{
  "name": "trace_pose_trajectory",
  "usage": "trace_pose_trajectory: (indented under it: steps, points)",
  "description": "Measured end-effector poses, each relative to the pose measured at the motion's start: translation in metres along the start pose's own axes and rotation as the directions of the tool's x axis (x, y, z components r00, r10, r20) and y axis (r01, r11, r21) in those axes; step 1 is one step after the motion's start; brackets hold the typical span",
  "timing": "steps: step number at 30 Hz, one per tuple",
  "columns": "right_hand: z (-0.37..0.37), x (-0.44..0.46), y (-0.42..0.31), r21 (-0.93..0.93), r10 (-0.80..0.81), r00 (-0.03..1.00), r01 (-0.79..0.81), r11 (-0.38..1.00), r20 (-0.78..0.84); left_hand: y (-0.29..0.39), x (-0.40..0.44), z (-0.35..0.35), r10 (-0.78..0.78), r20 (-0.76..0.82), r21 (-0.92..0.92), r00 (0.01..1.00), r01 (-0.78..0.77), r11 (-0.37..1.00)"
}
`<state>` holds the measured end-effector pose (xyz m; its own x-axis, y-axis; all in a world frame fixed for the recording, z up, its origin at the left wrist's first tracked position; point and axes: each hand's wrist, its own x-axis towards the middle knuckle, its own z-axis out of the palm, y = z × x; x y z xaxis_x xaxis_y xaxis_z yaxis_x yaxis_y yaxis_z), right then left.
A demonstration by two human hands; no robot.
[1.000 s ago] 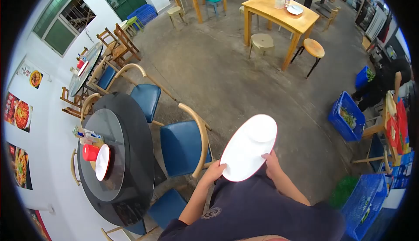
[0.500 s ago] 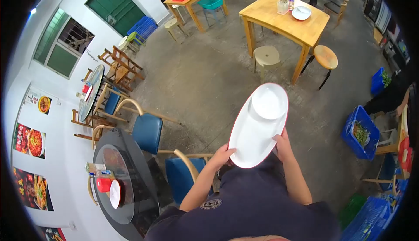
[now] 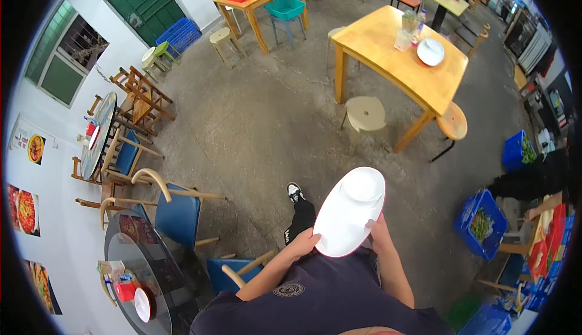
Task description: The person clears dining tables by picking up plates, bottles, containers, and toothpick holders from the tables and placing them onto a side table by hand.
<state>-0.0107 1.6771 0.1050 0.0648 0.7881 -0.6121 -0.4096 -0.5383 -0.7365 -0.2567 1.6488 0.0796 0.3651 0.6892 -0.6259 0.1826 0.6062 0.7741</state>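
Head view: oval platter [image 3: 342, 226] clamped at near half by left hand [image 3: 304, 243] and right hand [image 3: 381, 235], long axis pointing forward-right.

Fairly bright indoor light | strong fisheye bend, corners black | oval plate [image 3: 341, 226] pale (nearly washed out)

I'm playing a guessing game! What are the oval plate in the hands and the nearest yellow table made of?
Oval plate: probably glazed ceramic or melamine; it's smooth, white and red-edged, but I can't tell which.

Yellow table: likely varnished wood, from its honey colour and soft shine.
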Motion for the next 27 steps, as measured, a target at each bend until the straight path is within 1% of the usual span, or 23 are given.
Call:
trace_pose_trajectory:
  steps: [2, 5, 6, 7, 9, 10, 11, 12, 13, 15, 16, 19, 20, 23, 25, 27]
  points:
    - [0.042, 0.042, -0.016, 0.006, 0.014, 0.999, -0.015, 1.000, 0.052, 0.021, 0.024, -0.040, 0.001, -0.047, -0.042, 0.999, -0.003, 0.999]
    - [0.111, 0.112, -0.044, -0.075, 0.005, 0.989, 0.006, 0.997, 0.146, 0.084, 0.049, -0.113, 0.020, -0.127, -0.062, 0.992, -0.029, 0.998]
    - [0.139, 0.133, -0.058, -0.117, 0.008, 0.974, 0.019, 0.993, 0.225, 0.104, 0.062, -0.140, 0.043, -0.147, -0.054, 0.988, -0.051, 0.997]
    - [0.160, 0.145, -0.065, -0.170, 0.006, 0.970, 0.036, 0.985, 0.242, 0.115, 0.068, -0.159, 0.050, -0.166, -0.062, 0.985, -0.061, 0.996]
    - [0.212, 0.178, -0.089, -0.276, -0.010, 0.959, 0.092, 0.957, 0.285, 0.144, 0.096, -0.209, 0.144, -0.240, -0.012, 0.960, -0.151, 0.988]
    - [0.239, 0.187, -0.105, -0.324, 0.031, 0.959, 0.065, 0.944, 0.282, 0.163, 0.102, -0.230, 0.186, -0.286, 0.019, 0.940, -0.189, 0.982]
    - [0.255, 0.201, -0.113, -0.348, 0.066, 0.948, 0.049, 0.936, 0.312, 0.178, 0.103, -0.246, 0.212, -0.330, 0.051, 0.920, -0.207, 0.977]
    - [0.271, 0.217, -0.119, -0.366, 0.101, 0.934, 0.035, 0.930, 0.344, 0.191, 0.108, -0.262, 0.208, -0.351, 0.051, 0.913, -0.203, 0.978]
    - [0.287, 0.235, -0.125, -0.381, 0.129, 0.917, 0.027, 0.924, 0.378, 0.199, 0.117, -0.278, 0.178, -0.356, 0.010, 0.917, -0.187, 0.982]
    - [0.316, 0.271, -0.132, -0.377, 0.145, 0.918, 0.005, 0.926, 0.370, 0.214, 0.138, -0.307, 0.125, -0.362, -0.074, 0.924, -0.162, 0.984]
    - [0.326, 0.289, -0.134, -0.376, 0.157, 0.919, -0.010, 0.926, 0.362, 0.223, 0.147, -0.320, 0.079, -0.375, -0.090, 0.924, -0.121, 0.989]
    - [0.354, 0.340, -0.149, -0.337, 0.197, 0.912, -0.071, 0.939, 0.359, 0.246, 0.179, -0.346, 0.041, -0.409, -0.181, 0.912, -0.125, 0.976]
    - [0.363, 0.361, -0.156, -0.314, 0.208, 0.907, -0.091, 0.945, 0.365, 0.254, 0.197, -0.356, 0.029, -0.421, -0.180, 0.907, -0.115, 0.977]
    - [0.393, 0.432, -0.185, -0.309, 0.193, 0.899, -0.069, 0.949, 0.392, 0.284, 0.253, -0.393, -0.019, -0.465, -0.180, 0.885, -0.073, 0.981]
    - [0.416, 0.484, -0.213, -0.301, 0.166, 0.877, -0.025, 0.953, 0.451, 0.325, 0.290, -0.423, -0.066, -0.496, -0.196, 0.866, -0.037, 0.980]
    - [0.444, 0.534, -0.250, -0.312, 0.142, 0.846, 0.030, 0.950, 0.514, 0.378, 0.324, -0.454, -0.012, -0.512, -0.234, 0.859, -0.127, 0.964]
